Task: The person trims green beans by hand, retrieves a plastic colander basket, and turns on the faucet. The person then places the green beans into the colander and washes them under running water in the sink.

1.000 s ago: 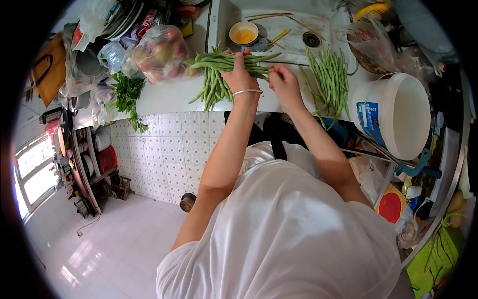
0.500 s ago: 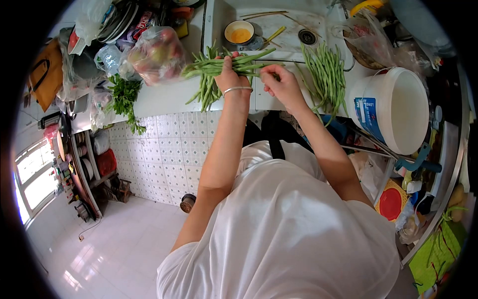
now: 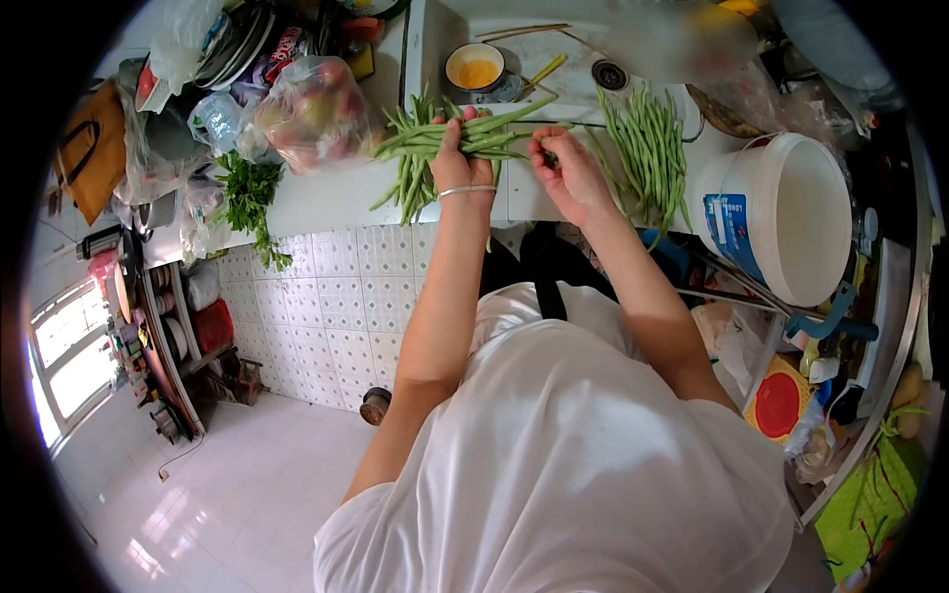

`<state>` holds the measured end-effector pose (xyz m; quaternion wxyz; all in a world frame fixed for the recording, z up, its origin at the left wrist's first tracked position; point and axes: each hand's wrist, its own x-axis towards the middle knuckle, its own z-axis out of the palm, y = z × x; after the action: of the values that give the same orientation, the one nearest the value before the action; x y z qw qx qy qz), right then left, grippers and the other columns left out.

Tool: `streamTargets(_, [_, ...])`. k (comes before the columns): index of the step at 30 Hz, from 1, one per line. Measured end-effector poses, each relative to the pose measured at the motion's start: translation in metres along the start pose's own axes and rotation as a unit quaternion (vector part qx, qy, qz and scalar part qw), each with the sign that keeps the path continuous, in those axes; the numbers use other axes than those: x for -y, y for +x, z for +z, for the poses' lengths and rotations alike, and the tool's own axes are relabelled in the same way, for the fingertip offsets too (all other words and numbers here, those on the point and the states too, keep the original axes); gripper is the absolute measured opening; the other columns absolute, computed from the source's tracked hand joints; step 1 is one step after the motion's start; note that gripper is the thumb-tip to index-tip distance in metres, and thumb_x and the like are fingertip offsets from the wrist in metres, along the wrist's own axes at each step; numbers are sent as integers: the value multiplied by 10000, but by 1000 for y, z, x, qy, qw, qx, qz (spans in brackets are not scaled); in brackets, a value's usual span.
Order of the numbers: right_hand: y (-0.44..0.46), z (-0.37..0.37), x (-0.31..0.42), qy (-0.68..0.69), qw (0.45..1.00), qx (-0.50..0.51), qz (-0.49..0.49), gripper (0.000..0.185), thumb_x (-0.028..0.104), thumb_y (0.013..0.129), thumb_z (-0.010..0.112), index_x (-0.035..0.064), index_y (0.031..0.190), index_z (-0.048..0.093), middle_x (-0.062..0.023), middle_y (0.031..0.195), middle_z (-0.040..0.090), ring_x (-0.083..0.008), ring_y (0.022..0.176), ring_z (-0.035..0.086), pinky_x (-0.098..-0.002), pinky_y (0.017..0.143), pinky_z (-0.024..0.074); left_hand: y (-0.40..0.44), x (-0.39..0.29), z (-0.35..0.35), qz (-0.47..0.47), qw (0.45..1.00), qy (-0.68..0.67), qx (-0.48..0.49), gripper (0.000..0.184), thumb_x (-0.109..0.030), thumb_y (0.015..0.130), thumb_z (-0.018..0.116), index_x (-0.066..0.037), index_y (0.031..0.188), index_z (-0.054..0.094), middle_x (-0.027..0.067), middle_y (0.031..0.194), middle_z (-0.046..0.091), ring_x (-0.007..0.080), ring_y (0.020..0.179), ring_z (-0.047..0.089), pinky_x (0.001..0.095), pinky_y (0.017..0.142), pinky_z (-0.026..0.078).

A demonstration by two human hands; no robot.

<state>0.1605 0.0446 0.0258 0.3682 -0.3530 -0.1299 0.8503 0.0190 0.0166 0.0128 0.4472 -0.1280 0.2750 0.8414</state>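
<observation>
Green beans (image 3: 499, 128) lay bunched across the left hand (image 3: 452, 163) at twelve o'clock, over the counter (image 3: 336, 193).
Its fingers were wrapped round their middles, apparently so the ends jutted toward the right hand (image 3: 571, 176), whose fingers were half curled; whether they pinched anything, I couldn't tell. A second bean pile (image 3: 647, 153) lay at two o'clock, seemingly set apart within reach. Beyond the pale counter stood a sink (image 3: 427, 59); a window (image 3: 84, 376) glared at nine o'clock.

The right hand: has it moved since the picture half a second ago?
Yes, slightly: against the drain, the right hand has shifted rightward in the view, away from the left hand and its green beans.
</observation>
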Motion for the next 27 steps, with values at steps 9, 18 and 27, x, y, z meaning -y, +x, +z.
streamTargets(9, [-13,9,1,-243,968,50,-37,141,96,798,574,30,922,559,-3,741,559,-70,592,482,-199,523,382,-2,-5,4,23,986,91,141,269,21,856,510,-90,1081,414,108,912,572,270,970,568,495,941,429])
streamTargets(18, [0,-22,-34,-86,996,26,6,78,78,840,509,5,867,518,-25,724,494,-54,536,399,-183,431,320,-9,5,-13,20,983,144,110,274,49,854,493,-66,1079,387,138,945,529,243,868,565,422,857,466])
streamTargets(27, [-71,-139,-9,-172,984,2,-36,81,32,856,426,38,879,502,-38,743,506,-100,612,451,-210,534,365,36,-11,-40,49,877,475,50,184,-8,795,570,-22,966,505,105,803,591,221,656,585,348,583,490])
